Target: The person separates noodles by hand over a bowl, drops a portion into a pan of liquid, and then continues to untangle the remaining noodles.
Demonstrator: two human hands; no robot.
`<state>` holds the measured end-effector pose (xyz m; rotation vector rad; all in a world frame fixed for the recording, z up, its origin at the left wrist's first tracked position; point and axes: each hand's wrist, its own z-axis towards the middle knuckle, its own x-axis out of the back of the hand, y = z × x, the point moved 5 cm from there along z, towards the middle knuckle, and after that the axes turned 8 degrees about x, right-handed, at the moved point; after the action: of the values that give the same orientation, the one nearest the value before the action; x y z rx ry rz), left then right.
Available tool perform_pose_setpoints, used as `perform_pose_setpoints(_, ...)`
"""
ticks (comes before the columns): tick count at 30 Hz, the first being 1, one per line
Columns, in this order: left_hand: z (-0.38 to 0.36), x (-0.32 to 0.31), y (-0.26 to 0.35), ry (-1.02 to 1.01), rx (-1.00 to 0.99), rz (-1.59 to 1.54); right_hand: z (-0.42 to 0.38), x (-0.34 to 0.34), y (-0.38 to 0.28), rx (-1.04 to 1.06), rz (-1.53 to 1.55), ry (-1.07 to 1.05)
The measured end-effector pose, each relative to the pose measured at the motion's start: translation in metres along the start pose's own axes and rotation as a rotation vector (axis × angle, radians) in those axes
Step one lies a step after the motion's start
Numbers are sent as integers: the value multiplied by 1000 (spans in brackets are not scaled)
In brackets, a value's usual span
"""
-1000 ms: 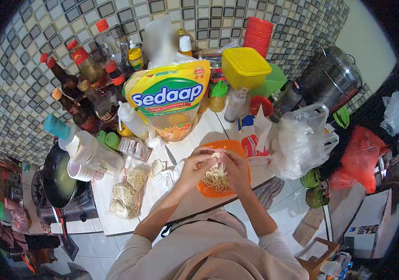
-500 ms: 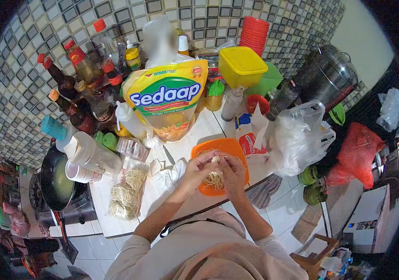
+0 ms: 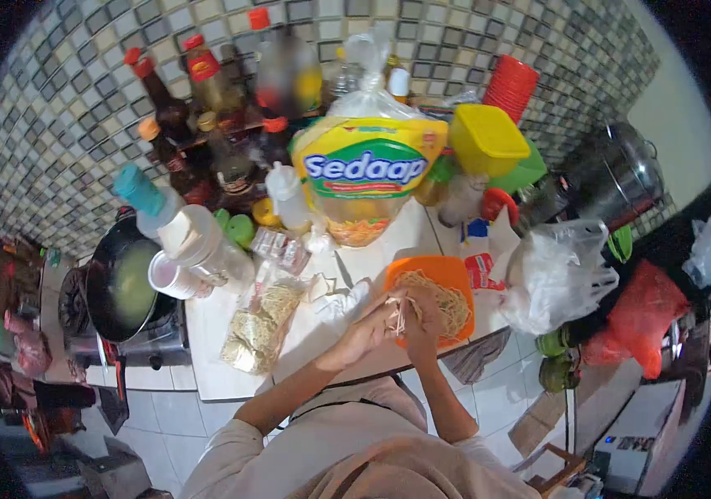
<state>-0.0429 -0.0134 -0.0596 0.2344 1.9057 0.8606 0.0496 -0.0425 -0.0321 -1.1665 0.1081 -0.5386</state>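
An orange plastic container (image 3: 466,326) holds a loose heap of pale noodles (image 3: 452,303). At its near left side my hands meet, fingers bent inward. My left hand (image 3: 369,331) is closed on thin, pale noodle strands (image 3: 397,318) at the fingertips. My right hand (image 3: 422,313) pinches the same strands from the other side, over the container's left part. Some fingertips hide one another. To the left, a clear bag of dry noodles (image 3: 264,328) lies on the white table, beside crumpled white plastic (image 3: 340,299).
A yellow Sedaap pouch (image 3: 364,179) stands behind, with sauce bottles (image 3: 231,166) to its left. Plastic cups (image 3: 177,274) stand near a black pan (image 3: 127,283) with liquid on the stove. On the right are a white plastic bag (image 3: 559,274) and a yellow box (image 3: 492,141).
The head view has turned, so the scene sits further right. Both hands have shifted from the container's middle to its near left side, uncovering more noodles inside.
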Motion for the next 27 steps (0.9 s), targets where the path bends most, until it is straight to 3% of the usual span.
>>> perform_pose_setpoints(2, -16, 13, 6, 69, -87, -13, -10, -24, 7, -34, 54, -48)
perform_pose_setpoints(4, -43, 12, 27, -13, -207, -96, -9, -51, 0, -68, 115, -107)
perform_pose_setpoints(5, -50, 40, 15, 191, -86, -178, -5, -63, -18, 49, 21, -160)
perform_pose_setpoints(6, -63, 52, 18, 216, -113, -185, -3, -76, -34, 170, -71, -211)
perform_pose_setpoints(8, -94, 78, 28, 533, -151, 136, -8, -100, -47, 158, -59, -276)
perform_pose_setpoints(10, -132, 82, 55, 631, -189, 166, -11, -121, -52, 75, 92, -287)
perform_pose_setpoints(12, -175, 115, 66, 789, -300, 168, -12, -137, -57, 84, 125, -315)
perform_pose_setpoints(14, -230, 137, 98, 996, -630, 222, -13, -146, -64, 131, 101, -329)
perform_pose_setpoints(16, -279, 175, 126, 997, -853, 65, -13, -153, -71, 115, 82, -339)
perform_pose_setpoints(18, -325, 191, 161, 1140, -924, 109, -12, -155, -75, 138, 1, -270)
perform_pose_setpoints(21, -365, 235, 196, 1207, -880, 152, -16, -157, -59, 57, 17, -165)
perform_pose_setpoints(23, -375, 279, 206, 1310, -704, 447, -19, -160, -60, 23, 42, -113)
perform_pose_setpoints(24, -380, 299, 208, 1304, -710, 448, -19, -161, -59, -12, 64, -66)
perform_pose_setpoints(27, -371, 353, 209, 1225, -314, 735, -22, -165, -58, -8, 95, -28)
